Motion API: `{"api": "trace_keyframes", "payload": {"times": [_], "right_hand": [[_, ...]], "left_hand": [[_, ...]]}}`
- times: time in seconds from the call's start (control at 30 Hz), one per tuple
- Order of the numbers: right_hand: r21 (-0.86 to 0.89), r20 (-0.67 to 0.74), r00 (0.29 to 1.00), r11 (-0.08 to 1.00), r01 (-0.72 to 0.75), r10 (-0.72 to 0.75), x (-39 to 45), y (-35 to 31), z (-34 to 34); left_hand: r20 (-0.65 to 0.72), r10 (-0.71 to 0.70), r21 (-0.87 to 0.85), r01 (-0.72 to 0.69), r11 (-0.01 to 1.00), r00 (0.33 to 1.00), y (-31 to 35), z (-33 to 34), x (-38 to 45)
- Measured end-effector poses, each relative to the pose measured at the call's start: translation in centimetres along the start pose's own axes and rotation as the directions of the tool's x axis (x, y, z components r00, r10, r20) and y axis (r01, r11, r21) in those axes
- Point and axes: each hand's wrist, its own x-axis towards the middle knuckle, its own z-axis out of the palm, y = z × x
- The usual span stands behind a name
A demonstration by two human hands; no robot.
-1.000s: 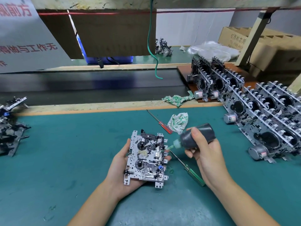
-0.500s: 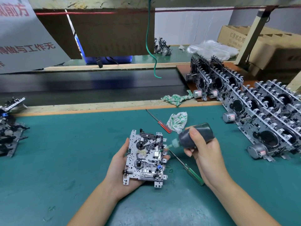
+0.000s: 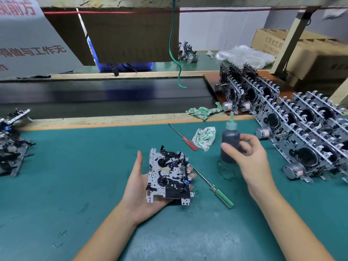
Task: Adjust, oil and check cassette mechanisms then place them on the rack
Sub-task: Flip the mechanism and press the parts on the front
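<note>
1. One cassette mechanism [image 3: 168, 176] is lying at frame centre on my left hand [image 3: 140, 187], palm flat, fingers underneath; it is looking stiff, light, fragile, so I am taking its plate edges.
2. My right hand [image 3: 246, 155] is gripping the oil bottle [image 3: 230, 143] upright.
3. Two screwdrivers, green [image 3: 216, 187] and red [image 3: 183, 137], are lying between me and the rack [image 3: 301, 129] at right.

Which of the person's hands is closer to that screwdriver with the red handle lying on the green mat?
Right. The right hand, holding the dark oil bottle, is just right of the red-handled screwdriver; the left hand, cradling the metal cassette mechanism, sits farther below it.
</note>
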Motion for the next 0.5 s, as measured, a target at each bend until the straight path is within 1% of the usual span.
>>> {"api": "trace_keyframes", "payload": {"times": [0.1,0.2,0.23,0.27,0.3,0.33,0.37,0.4,0.43,0.47,0.5], "right_hand": [[-0.193,0.051,0.998,0.980,0.036,-0.027,0.5,1.6,-0.2],[-0.372,0.128,0.992,0.927,0.036,0.014,0.2,2.3,0.1],[-0.414,0.116,0.993,0.908,0.062,-0.015,-0.1,2.3,0.3],[-0.456,0.059,0.993,0.882,0.122,-0.106,-0.3,2.0,0.4],[-0.500,-0.012,0.967,0.839,0.214,-0.254,-0.6,1.3,0.4],[-0.547,-0.056,0.904,0.770,0.327,-0.424,-1.1,0.5,0.3],[-0.589,-0.043,0.824,0.681,0.435,-0.564,-1.6,-0.5,0.2],[-0.615,0.045,0.769,0.589,0.524,-0.638,-2.1,-1.2,0.0],[-0.629,0.188,0.746,0.504,0.591,-0.639,-2.7,-1.7,-0.1],[-0.645,0.360,0.741,0.422,0.637,-0.567,-3.3,-2.0,-0.1],[-0.660,0.529,0.728,0.328,0.676,-0.436,-4.1,-1.8,-0.2]], "left_hand": [[0.060,-0.009,-0.023,0.010,1.000,0.998,0.0,0.2,-0.2],[0.131,-0.023,-0.005,0.024,1.000,0.991,0.0,0.5,-0.4],[0.157,-0.031,0.000,0.031,1.000,0.987,0.0,0.6,-0.5],[0.182,-0.041,0.009,0.040,0.999,0.982,0.0,0.7,-0.6],[0.211,-0.059,0.025,0.055,0.998,0.976,0.1,0.8,-0.6],[0.235,-0.086,0.057,0.074,0.996,0.968,0.1,0.8,-0.7],[0.243,-0.114,0.101,0.092,0.991,0.963,0.1,1.0,-0.8],[0.240,-0.138,0.149,0.104,0.983,0.961,0.2,1.1,-0.9],[0.233,-0.159,0.191,0.116,0.975,0.959,0.4,1.2,-1.1],[0.217,-0.180,0.228,0.130,0.965,0.960,0.6,1.2,-1.2],[0.190,-0.200,0.269,0.145,0.952,0.961,0.8,1.3,-1.4]]}}
